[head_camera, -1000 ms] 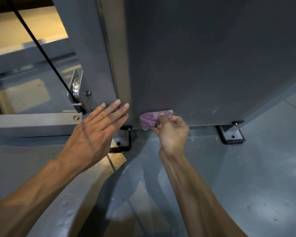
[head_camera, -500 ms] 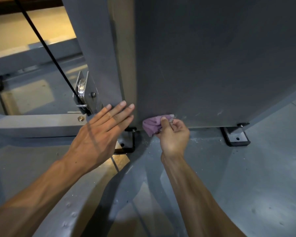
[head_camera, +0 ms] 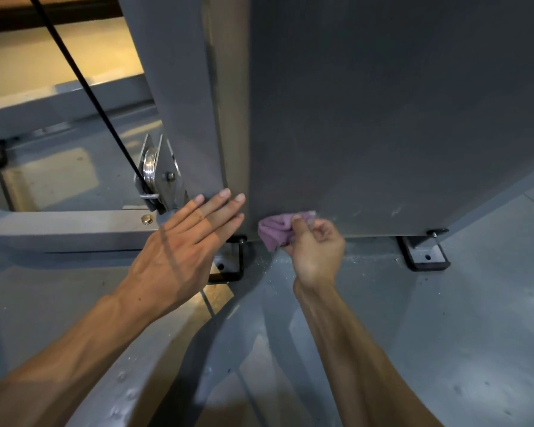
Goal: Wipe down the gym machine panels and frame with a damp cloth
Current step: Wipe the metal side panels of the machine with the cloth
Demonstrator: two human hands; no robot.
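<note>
Little moved: right hand [head_camera: 316,248] holds cloth [head_camera: 275,229] at panel [head_camera: 383,118] base, grey floor [head_camera: 475,318]

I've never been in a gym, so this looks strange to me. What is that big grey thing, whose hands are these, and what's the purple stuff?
The camera sits on a person's head, looking down at their own hands. The big grey panel is the side of a gym machine. The right hand pinches a purple cloth against the panel's bottom edge to wipe it. The left hand, fingers straight, rests on the grey frame post. The black cable runs down to a shiny pulley. Black feet hold the machine on the grey floor.
</note>
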